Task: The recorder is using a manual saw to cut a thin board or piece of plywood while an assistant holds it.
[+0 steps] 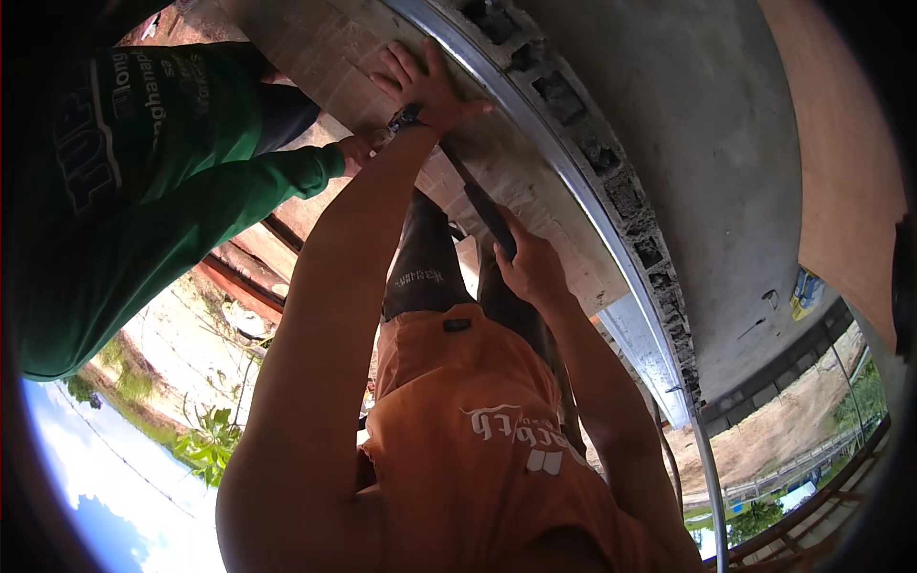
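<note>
My left hand (430,93), with a dark watch on its wrist, lies flat with fingers spread on a worn, brownish board (320,48). My right hand (531,265) is closed round the near end of a long, narrow, dark tool (489,215). The tool's thinner far end points up toward my left wrist, over the board; its exact kind I cannot make out. Close by my left wrist, a co-worker's hand (358,153) in a green sleeve is at the board's edge, its fingers partly hidden by my forearm.
A shiny metal rail (573,162) curves along the board's right side. Beyond it runs a row of rough hollow concrete blocks (626,196) bordering a grey concrete surface (726,181). The co-worker in a green top (191,191) stands close at left. A metal pole (708,477) is at lower right.
</note>
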